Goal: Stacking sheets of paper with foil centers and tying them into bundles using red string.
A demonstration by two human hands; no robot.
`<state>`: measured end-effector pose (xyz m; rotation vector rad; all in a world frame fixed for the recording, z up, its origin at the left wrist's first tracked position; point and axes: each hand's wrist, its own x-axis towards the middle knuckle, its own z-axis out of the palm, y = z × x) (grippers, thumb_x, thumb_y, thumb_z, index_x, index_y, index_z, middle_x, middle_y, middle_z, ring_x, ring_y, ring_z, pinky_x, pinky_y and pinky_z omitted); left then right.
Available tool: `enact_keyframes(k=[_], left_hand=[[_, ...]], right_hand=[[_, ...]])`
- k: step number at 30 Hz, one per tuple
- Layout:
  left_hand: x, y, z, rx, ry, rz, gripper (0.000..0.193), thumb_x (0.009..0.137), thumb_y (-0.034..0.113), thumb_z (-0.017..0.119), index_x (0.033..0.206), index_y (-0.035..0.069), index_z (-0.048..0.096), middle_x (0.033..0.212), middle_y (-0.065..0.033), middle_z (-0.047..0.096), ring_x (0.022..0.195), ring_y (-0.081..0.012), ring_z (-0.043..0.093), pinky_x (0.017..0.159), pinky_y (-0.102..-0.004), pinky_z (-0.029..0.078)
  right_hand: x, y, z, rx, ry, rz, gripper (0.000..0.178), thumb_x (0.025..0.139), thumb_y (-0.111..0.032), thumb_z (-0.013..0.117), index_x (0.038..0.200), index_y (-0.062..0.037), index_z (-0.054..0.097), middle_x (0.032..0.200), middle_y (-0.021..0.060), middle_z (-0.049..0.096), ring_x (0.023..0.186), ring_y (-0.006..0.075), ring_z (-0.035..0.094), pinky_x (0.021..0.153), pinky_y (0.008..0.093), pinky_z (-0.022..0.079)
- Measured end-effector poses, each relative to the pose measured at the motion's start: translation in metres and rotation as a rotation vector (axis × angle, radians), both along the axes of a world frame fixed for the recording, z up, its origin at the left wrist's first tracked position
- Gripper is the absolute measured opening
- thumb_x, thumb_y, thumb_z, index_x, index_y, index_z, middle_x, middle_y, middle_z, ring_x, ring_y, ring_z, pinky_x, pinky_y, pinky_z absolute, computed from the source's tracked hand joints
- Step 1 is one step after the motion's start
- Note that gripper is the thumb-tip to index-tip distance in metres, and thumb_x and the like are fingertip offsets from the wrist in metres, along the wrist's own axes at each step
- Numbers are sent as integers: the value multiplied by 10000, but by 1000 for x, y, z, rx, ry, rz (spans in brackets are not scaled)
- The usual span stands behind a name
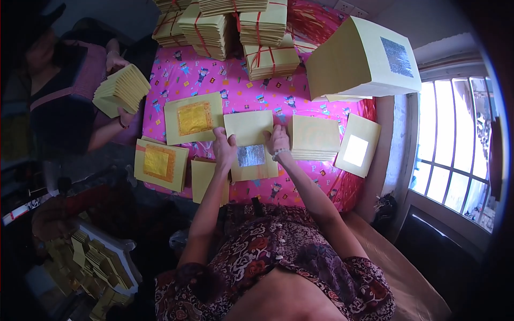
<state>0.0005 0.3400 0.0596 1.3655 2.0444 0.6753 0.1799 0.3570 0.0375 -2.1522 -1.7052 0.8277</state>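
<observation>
In front of me lies pale yellow paper (249,127), its upper part plain and its lower part bearing a silver foil square (250,156). I cannot tell whether this is one folded sheet or several overlapping. My left hand (224,147) is closed at the left edge of the paper, thumb on the near side. At the right edge my right hand (278,141), with a beaded bracelet at the wrist, has its fingers bent onto the paper. Close by on the right sits a stepped stack of plain yellow sheets (315,134).
Gold-foil sheets (194,119) lie left on the pink patterned tablecloth (235,93); a silver-foil sheet (357,145) lies right. Behind stand red-tied bundles (203,33) and a tall paper stack (348,59). At left, a co-worker's hand (126,116) holds fanned yellow sheets (122,90).
</observation>
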Motion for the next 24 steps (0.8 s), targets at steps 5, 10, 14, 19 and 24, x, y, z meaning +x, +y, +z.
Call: enact_keyframes(k=[5, 10, 14, 19, 24], left_hand=[[17, -2, 6, 165, 433, -208, 181, 781, 42, 558, 945, 21, 483, 916, -185, 480, 897, -367, 534, 778, -430, 442], [18, -10, -9, 161, 285, -381, 214, 800, 98, 564, 950, -12, 458, 932, -195, 478, 854, -388, 522, 760, -445, 449], [37, -16, 11, 93, 370, -462, 305, 796, 170, 606, 976, -25, 455, 959, -204, 471, 892, -369, 523, 754, -446, 460], [33, -22, -1, 84, 480, -420, 308, 787, 171, 631, 980, -9, 472, 972, -188, 477, 921, -349, 525, 752, -425, 468], [39, -22, -2, 102, 443, -362, 358, 790, 259, 661, 972, 14, 473, 971, -177, 497, 912, -345, 537, 747, -426, 469]], right_hand=[[1, 0, 0, -11, -25, 2, 404, 817, -271, 622, 1027, 16, 430, 1051, 296, 506, 915, 444, 564, 766, 480, 490], [-1, -7, -3, 44, -29, 3, 418, 817, -313, 625, 977, 24, 436, 988, 273, 520, 875, 433, 568, 712, 476, 502], [-1, -15, 8, 107, -2, -30, 387, 799, -252, 648, 979, 16, 434, 1002, 256, 478, 871, 430, 550, 716, 473, 494], [-20, -29, 37, 362, -150, 206, 334, 749, -187, 669, 960, -29, 464, 949, 179, 467, 891, 330, 512, 718, 391, 471], [-12, -40, 2, 335, -197, 408, 210, 825, -225, 560, 920, -55, 481, 892, 121, 502, 870, 277, 529, 727, 391, 461]])
